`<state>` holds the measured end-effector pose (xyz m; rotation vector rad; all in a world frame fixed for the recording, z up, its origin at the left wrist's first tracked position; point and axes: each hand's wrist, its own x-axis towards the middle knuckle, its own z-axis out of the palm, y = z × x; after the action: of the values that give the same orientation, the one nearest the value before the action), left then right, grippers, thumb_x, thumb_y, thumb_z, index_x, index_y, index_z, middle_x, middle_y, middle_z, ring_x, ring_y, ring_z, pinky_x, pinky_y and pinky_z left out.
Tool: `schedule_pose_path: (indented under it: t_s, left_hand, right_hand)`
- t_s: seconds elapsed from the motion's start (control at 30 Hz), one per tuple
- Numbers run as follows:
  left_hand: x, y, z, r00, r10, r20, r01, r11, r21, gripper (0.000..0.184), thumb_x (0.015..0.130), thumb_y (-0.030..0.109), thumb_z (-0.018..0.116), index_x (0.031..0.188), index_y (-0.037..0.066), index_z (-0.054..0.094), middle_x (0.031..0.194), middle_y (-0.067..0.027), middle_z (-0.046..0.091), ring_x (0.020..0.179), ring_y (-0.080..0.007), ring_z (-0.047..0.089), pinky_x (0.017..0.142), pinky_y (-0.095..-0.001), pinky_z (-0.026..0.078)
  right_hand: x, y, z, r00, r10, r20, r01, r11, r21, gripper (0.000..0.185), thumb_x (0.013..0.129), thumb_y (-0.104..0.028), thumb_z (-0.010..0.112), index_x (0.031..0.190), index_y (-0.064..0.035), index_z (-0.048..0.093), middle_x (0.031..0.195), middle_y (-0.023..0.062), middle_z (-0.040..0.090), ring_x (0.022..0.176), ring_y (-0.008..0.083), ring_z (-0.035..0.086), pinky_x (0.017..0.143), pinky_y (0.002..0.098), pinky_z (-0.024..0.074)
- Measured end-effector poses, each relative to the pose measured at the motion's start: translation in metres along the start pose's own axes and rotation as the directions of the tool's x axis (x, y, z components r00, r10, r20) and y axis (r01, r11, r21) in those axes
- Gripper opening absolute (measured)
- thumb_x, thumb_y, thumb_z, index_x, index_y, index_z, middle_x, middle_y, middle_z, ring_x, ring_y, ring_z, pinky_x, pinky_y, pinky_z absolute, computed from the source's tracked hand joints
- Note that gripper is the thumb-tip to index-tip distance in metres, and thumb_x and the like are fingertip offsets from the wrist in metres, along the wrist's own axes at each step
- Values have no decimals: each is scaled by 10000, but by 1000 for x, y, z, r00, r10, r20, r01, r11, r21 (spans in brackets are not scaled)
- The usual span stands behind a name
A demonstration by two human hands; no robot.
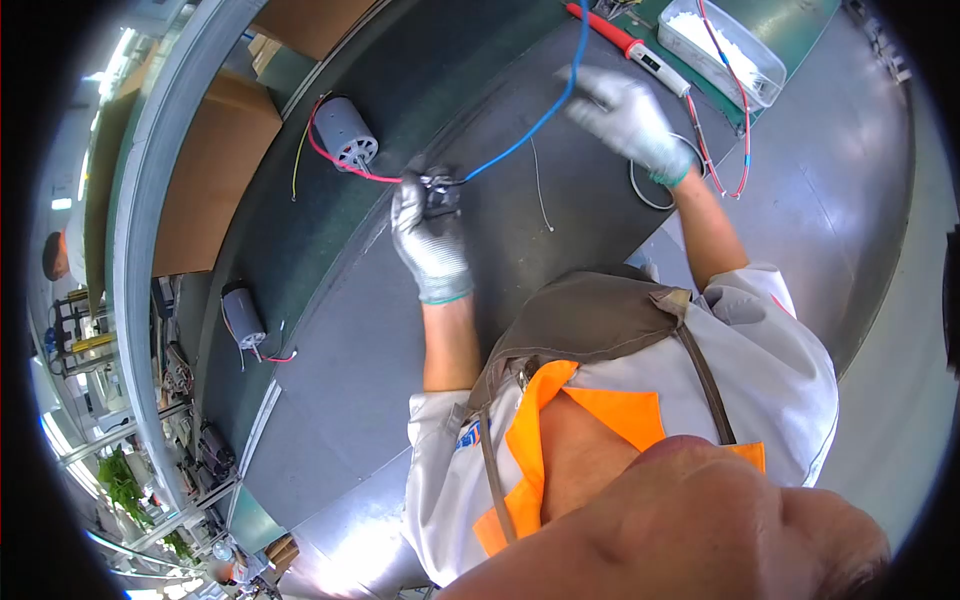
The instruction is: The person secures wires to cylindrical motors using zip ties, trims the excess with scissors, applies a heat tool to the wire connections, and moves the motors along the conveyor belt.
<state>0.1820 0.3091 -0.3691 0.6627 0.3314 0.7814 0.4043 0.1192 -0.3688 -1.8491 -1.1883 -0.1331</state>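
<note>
My left hand [432,235], in a grey-white glove with dark fingertips, is closed on a small black part [440,190]; its exact kind is hidden by the fingers. A red wire [370,175] runs from there to a grey cylindrical motor [343,128]. From the part's other side, a blue wire [535,130] curves up past the top edge. My right hand [635,125], gloved alike, is raised with fingers stretched and slightly blurred, apparently holding nothing. Beside it lies a red-and-white handheld tool [650,62]. A thin pale strip [541,190] lies between my hands.
At the upper right, a clear plastic box [722,55] holds white pieces. Red and blue wires [738,165] hang beside it, near a pale loop [640,195]. Another motor [243,318] sits at left on the bench [330,380]. A cardboard box [210,180] stands behind the metal frame [140,250].
</note>
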Motion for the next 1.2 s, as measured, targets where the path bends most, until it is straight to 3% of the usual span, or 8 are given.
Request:
schedule_pose_path:
  t_s: [0.17,0.3,0.37,0.57,0.77,0.93,1.13,1.2]
  left_hand:
    - [0,5,-10,1000,-15,-15,15,1000,1,318,960,204,635,1181,-23,610,941,-129,667,894,-236,640,807,-377,512]
    - [-8,2,-12,998,-2,-57,-3,996,-91,265,956,161,615,1143,-27,616,961,-144,667,897,-243,643,888,-402,522]
    - [-13,4,-4,996,43,-77,-43,999,9,292,967,181,601,1168,-31,602,944,-145,668,880,-245,644,917,-440,521]
    - [-14,2,-3,996,63,-69,-61,998,26,304,1009,220,564,1148,-41,632,945,-138,698,878,-221,672,880,-361,526]
    - [-9,-2,-10,999,40,-26,-40,999,-13,320,995,208,564,1163,-58,625,973,-162,698,890,-234,668,866,-357,516]
    - [-1,-14,-34,998,-39,47,45,991,-126,380,910,173,603,1230,-32,600,1039,-111,639,993,-248,620,926,-416,491]
    - [1,-17,-27,999,-51,-13,49,995,-89,281,926,194,669,1110,-14,625,931,-88,651,915,-217,629,833,-360,497]
    - [-2,-22,-17,995,-54,-79,49,997,-66,283,943,214,665,1103,-16,624,921,-98,652,909,-224,632,814,-356,499]
  right_hand:
    - [8,145,-36,909,411,-62,-333,631,-701,403,898,-284,651,1232,-61,630,1013,193,704,970,372,674,815,480,525]
    - [12,155,-8,938,339,-77,-344,936,-74,437,900,-213,694,1289,-27,624,1024,110,736,824,231,706,737,366,542]
    - [26,94,2,852,448,271,-523,701,484,452,902,-182,708,1284,36,604,1001,61,717,860,141,672,762,278,532]
    - [70,31,70,782,-85,618,-451,606,655,501,889,-162,712,1304,83,572,1165,103,662,1057,149,625,935,253,487]
    - [84,38,141,664,82,743,-515,771,375,354,722,26,674,1074,54,697,1001,91,706,928,171,644,848,295,514]
    - [74,-2,108,874,-162,458,70,975,211,321,836,-239,772,1059,-16,713,910,167,729,825,240,706,773,357,549]
    - [57,13,-13,887,373,273,-327,924,-200,215,879,-280,672,920,-72,714,839,160,690,799,360,678,706,461,514]
    - [35,67,-30,989,133,58,-88,870,-486,124,863,-154,631,949,-108,706,762,144,668,769,349,661,727,454,511]
